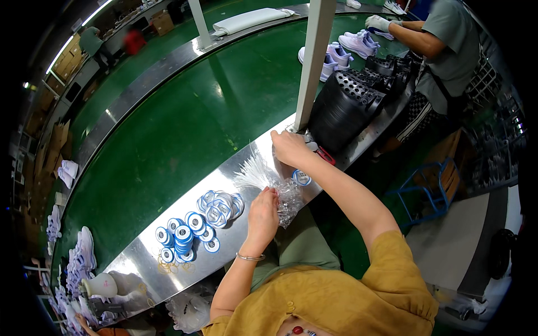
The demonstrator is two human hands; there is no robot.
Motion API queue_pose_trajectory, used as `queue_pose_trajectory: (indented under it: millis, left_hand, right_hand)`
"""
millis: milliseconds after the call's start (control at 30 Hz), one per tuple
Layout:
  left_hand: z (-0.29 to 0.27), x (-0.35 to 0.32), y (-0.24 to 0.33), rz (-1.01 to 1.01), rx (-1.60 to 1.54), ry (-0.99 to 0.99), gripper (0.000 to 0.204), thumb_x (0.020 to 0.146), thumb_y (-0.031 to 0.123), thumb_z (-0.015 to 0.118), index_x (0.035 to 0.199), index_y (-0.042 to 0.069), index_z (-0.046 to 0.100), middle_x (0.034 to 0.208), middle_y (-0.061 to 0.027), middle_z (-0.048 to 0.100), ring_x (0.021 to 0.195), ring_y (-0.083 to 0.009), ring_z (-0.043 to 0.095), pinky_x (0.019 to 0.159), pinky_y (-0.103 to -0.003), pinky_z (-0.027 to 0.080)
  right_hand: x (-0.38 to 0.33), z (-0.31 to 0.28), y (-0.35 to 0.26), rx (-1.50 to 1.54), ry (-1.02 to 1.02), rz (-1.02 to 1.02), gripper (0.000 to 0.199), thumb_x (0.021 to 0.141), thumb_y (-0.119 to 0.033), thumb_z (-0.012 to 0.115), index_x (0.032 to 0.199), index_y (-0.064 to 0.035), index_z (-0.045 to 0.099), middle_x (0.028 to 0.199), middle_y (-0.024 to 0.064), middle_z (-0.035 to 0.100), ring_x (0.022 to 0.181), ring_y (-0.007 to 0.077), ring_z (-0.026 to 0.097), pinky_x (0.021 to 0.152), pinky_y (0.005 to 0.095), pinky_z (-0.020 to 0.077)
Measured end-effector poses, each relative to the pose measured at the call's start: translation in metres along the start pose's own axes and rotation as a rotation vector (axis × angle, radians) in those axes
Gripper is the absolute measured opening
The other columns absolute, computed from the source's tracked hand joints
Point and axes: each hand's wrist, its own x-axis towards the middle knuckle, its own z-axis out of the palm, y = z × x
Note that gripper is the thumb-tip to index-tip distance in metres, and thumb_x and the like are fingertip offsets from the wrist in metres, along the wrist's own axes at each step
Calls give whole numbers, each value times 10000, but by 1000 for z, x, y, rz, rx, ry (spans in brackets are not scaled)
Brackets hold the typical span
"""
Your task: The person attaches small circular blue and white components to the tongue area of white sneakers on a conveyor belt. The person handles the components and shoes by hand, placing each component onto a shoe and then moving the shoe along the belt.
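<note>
Left hand bent at the wrist, grip closed on clear plastic bag; right hand outstretched, grip hidden.

You see a green belt, blue-and-white round tags, a black perforated stack, white shoes and your mustard-yellow sleeve.

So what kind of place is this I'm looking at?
Most likely a shoe factory assembly line: a long green conveyor belt edged by a metal ledge, pale sneakers riding on it, and piles of round blue-and-white tags beside the left hand.
</note>
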Motion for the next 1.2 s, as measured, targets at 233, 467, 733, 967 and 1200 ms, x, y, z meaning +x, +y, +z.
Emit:
queue_pose_trajectory:
  millis: [233, 467, 733, 967, 1200]
  left_hand:
    - [0, 0, -2, -2, 0, 4, 73, 859, 25, 537, 918, -14, 555, 1010, -199, 633, 1047, -371, 584, 863, -437, 458]
    - [0, -1, -6, -29, -92, 3, 98, 880, 47, 541, 948, -21, 562, 1048, -204, 627, 1050, -374, 579, 863, -433, 459]
    - [-7, 2, -3, -154, -295, 151, 86, 886, 15, 543, 953, -26, 576, 1040, -200, 631, 969, -360, 597, 830, -394, 482]
    - [4, -3, -8, -88, -144, 99, 99, 859, 6, 552, 950, -22, 578, 1047, -193, 629, 1002, -370, 586, 860, -422, 474]
    - [2, -4, -11, -93, -149, 74, 108, 852, 0, 559, 955, -23, 583, 1065, -203, 626, 1021, -370, 586, 875, -419, 472]
  right_hand:
    - [33, 22, -10, -184, -113, -49, 176, 733, -49, 624, 908, -31, 610, 891, 164, 677, 879, 281, 681, 705, 394, 550]
    - [27, 14, 21, 110, -19, 56, 314, 700, -25, 617, 1010, 25, 600, 833, 168, 670, 843, 324, 669, 718, 395, 530]
    - [0, -19, 29, 483, 32, -4, 273, 735, -21, 579, 1003, 14, 614, 807, 181, 661, 791, 330, 647, 717, 420, 500]
    - [40, 18, -2, -133, -45, 73, 160, 725, -41, 621, 871, -42, 688, 918, 168, 680, 875, 322, 670, 713, 418, 549]
    - [46, 17, -11, -181, -38, 21, 179, 712, -36, 631, 885, -27, 676, 911, 151, 685, 864, 316, 675, 698, 387, 551]
